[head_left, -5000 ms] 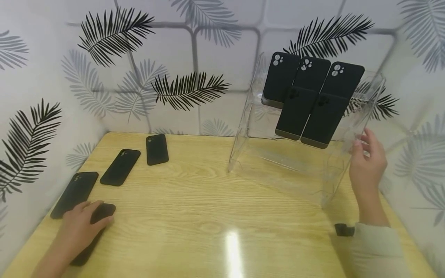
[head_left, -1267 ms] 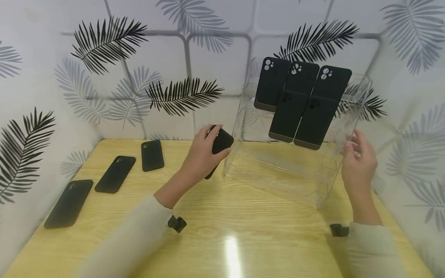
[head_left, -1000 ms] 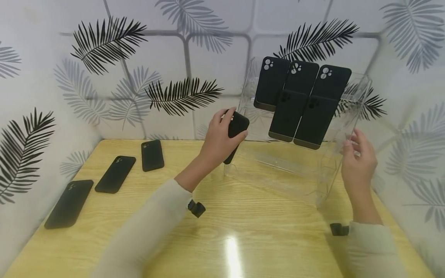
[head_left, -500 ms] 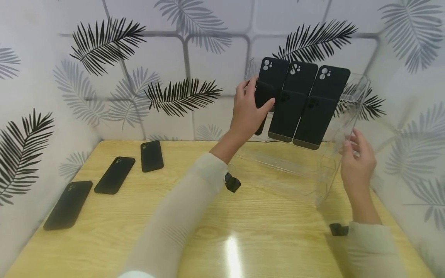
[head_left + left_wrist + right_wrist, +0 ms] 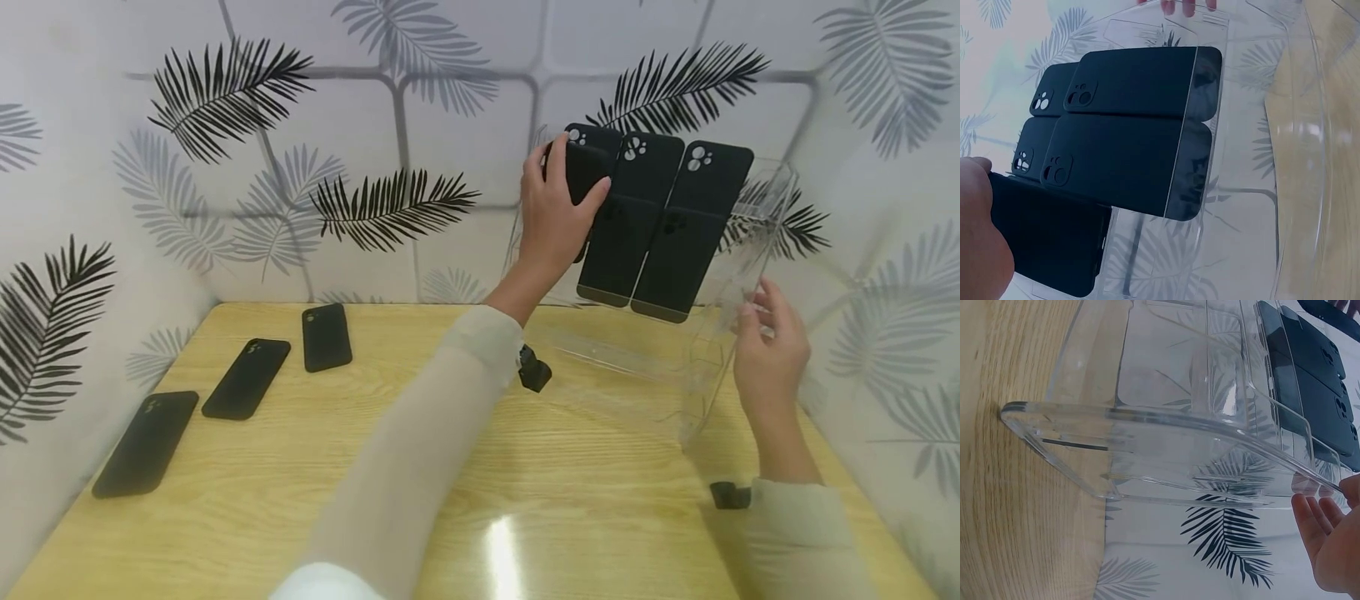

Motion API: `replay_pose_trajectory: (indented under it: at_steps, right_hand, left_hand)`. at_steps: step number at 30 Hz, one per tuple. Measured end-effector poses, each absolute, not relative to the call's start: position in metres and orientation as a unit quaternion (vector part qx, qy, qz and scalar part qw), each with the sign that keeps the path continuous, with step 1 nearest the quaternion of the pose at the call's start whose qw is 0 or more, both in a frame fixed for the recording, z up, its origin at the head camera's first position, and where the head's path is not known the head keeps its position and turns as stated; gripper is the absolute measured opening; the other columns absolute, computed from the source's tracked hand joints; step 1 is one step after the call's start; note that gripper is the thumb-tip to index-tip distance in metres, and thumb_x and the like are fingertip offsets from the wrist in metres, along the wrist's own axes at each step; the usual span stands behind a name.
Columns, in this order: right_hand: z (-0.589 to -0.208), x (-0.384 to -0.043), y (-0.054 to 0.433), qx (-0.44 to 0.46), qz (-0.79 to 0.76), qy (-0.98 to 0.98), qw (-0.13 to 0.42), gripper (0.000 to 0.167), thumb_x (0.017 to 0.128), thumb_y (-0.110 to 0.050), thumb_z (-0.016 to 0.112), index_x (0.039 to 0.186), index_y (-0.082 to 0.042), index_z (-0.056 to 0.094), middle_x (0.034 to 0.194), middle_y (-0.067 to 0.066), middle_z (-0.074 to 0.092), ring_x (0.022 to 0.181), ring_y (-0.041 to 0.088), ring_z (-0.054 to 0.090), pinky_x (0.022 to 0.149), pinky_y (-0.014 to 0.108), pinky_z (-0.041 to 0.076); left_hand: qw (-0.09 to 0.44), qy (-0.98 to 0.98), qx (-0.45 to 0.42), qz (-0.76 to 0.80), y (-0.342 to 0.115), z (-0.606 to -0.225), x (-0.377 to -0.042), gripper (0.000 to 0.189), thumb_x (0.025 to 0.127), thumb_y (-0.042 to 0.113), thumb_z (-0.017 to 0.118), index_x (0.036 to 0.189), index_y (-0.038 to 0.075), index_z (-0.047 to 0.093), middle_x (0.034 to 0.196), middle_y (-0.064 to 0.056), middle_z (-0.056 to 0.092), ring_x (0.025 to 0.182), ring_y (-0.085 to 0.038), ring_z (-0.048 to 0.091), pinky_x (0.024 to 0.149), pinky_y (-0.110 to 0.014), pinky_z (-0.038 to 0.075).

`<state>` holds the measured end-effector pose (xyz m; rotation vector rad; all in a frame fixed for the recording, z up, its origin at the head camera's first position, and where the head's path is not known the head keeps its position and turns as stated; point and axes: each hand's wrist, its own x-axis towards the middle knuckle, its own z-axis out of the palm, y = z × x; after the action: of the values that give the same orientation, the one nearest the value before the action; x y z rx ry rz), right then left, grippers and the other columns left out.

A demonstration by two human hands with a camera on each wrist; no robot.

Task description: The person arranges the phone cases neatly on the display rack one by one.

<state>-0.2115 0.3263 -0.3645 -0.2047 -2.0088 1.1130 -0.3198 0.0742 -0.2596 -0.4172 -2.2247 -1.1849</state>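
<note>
My left hand point(image 5: 553, 212) grips a black phone case point(image 5: 587, 171), thumb on one side and fingers on the other. That case overlaps the upper left case point(image 5: 611, 136) on a clear acrylic display stand point(image 5: 622, 358); whether they touch I cannot tell. Two more cases lean in the upper row, partly behind two lower cases point(image 5: 618, 250). In the left wrist view, the held case point(image 5: 1047, 234) sits beside the lower cases point(image 5: 1116, 162). My right hand point(image 5: 772, 354) pinches the stand's right side edge point(image 5: 1254, 440), thumb and fingers on opposite faces.
Three black phone cases point(image 5: 146, 446) point(image 5: 247, 379) point(image 5: 327, 337) lie flat on the left of the wooden table point(image 5: 420, 433). A wall with leaf-patterned covering point(image 5: 375, 125) stands close behind the stand. Each sleeve cuff carries a small black wrist device point(image 5: 534, 371).
My left hand picked the case up from the left of the table, carried it right to the stand, and lately raised it over the upper left case. My right hand stays on the stand.
</note>
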Motion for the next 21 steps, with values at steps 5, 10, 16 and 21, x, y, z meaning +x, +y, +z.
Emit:
replay_pose_trajectory:
  at_steps: [5, 10, 16, 21]
  right_hand:
    - [-0.365, -0.211, 0.326, -0.086, 0.444, -0.796, 0.401, 0.041, 0.103, -0.021, 0.055, 0.144, -0.022, 0.058, 0.127, 0.009, 0.065, 0.098, -0.006, 0.055, 0.083, 0.011, 0.045]
    - [-0.364, -0.211, 0.326, -0.090, 0.445, -0.797, 0.398, 0.041, 0.103, -0.022, 0.054, 0.144, -0.024, 0.057, 0.128, 0.009, 0.064, 0.098, -0.007, 0.054, 0.084, 0.012, 0.045]
    - [-0.364, -0.211, 0.327, -0.087, 0.444, -0.796, 0.402, 0.041, 0.103, -0.022, 0.054, 0.144, -0.024, 0.058, 0.127, 0.009, 0.064, 0.098, -0.008, 0.054, 0.083, 0.011, 0.045]
    - [-0.365, -0.210, 0.325, -0.089, 0.444, -0.797, 0.400, 0.041, 0.103, -0.022, 0.054, 0.144, -0.023, 0.058, 0.128, 0.009, 0.064, 0.098, -0.007, 0.055, 0.084, 0.011, 0.047]
  left_hand:
    - [0.284, -0.837, -0.146, -0.444, 0.075, -0.268, -0.324, 0.075, 0.099, 0.045, 0.062, 0.160, 0.020, 0.024, 0.161, -0.009, 0.022, 0.147, -0.020, 0.029, 0.116, -0.032, 0.036]
    - [0.286, -0.841, -0.133, -0.440, 0.077, -0.284, -0.327, 0.074, 0.099, 0.043, 0.063, 0.159, 0.019, 0.027, 0.160, -0.010, 0.022, 0.146, -0.022, 0.031, 0.114, -0.031, 0.038]
    - [0.303, -0.851, -0.114, -0.413, 0.085, -0.293, -0.326, 0.073, 0.099, 0.045, 0.062, 0.159, 0.019, 0.027, 0.158, -0.009, 0.024, 0.140, -0.022, 0.032, 0.110, -0.030, 0.042]
    - [0.305, -0.882, -0.076, -0.350, 0.089, -0.303, -0.328, 0.074, 0.098, 0.052, 0.059, 0.159, 0.022, 0.029, 0.158, -0.006, 0.027, 0.132, -0.022, 0.035, 0.105, -0.033, 0.043]
